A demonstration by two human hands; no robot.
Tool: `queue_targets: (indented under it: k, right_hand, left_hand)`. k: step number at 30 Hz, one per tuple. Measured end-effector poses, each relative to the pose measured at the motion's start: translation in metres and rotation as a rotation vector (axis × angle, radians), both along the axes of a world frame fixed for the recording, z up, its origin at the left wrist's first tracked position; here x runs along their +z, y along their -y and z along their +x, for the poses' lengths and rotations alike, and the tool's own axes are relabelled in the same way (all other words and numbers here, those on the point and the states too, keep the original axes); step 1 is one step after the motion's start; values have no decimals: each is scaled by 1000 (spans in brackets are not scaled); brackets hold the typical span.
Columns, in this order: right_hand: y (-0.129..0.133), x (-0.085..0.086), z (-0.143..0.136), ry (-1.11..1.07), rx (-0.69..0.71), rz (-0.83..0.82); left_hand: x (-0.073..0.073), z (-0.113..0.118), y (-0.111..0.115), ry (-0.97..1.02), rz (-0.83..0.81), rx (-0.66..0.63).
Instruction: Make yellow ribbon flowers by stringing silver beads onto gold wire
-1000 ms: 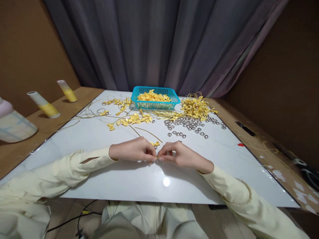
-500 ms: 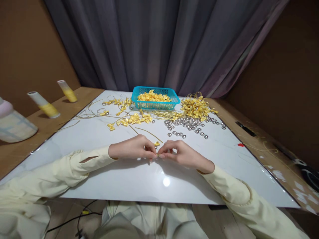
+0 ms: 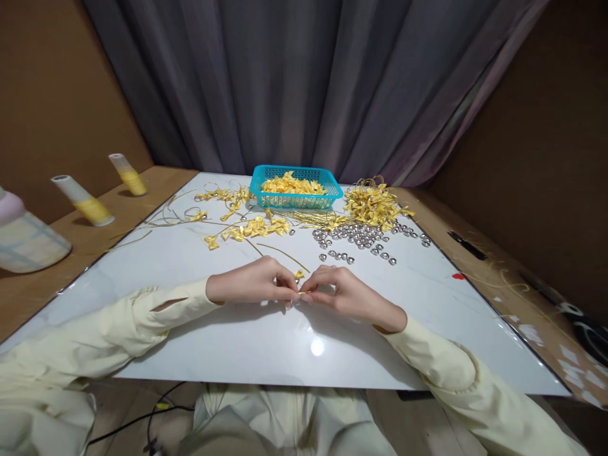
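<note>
My left hand (image 3: 266,281) and my right hand (image 3: 349,294) meet over the middle of the white table, fingertips almost touching. Both are closed in a pinch on a thin gold cord (image 3: 304,292), a short bit of which shows between them. Just beyond the fingertips is a small yellow ribbon bow (image 3: 298,275) with something silvery under it; whether it is joined to the cord I cannot tell. Farther off lie loose yellow bows (image 3: 256,227) and a scatter of silver heart-shaped beads (image 3: 361,234).
A blue basket (image 3: 297,201) of yellow bows stands at the back. Right of it is a heap of bows on gold cords (image 3: 375,206). Cut cords (image 3: 284,254) lie ahead of my hands. Two spools (image 3: 95,209) stand left, a black tool (image 3: 468,245) lies right.
My right hand's fingertips have shifted slightly, and a little more of the gold cord shows between the two pinches. The rest looks the same.
</note>
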State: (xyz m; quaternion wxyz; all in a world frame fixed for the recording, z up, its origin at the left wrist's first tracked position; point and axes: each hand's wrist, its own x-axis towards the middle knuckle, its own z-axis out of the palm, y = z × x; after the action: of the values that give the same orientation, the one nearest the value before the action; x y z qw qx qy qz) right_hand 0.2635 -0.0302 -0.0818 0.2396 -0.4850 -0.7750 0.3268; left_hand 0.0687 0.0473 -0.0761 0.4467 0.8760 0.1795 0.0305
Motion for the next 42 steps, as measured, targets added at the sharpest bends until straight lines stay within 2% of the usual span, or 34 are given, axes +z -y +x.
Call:
queue_targets:
  k: [6, 14, 21, 26, 35, 39, 42]
  right_hand:
    - [-1, -3, 2, 99, 28, 125]
    - [-2, -6, 2, 56, 33, 76]
    - [-3, -6, 4, 34, 23, 58]
    - [-3, -6, 3, 65, 27, 92]
    - [1, 0, 1, -16, -6, 10]
    - [0, 1, 1, -7, 0, 88]
    - [0, 4, 1, -2, 0, 115]
  left_hand:
    - [1, 0, -1, 28, 3, 5]
    - [-1, 0, -1, -9, 1, 3]
    - [-1, 1, -1, -6, 119, 13]
    - [-3, 1, 0, 74, 205, 26]
    - [0, 1, -2, 11, -31, 40]
    - [0, 2, -2, -8, -181, 117]
    - [1, 3, -1, 19, -236, 141]
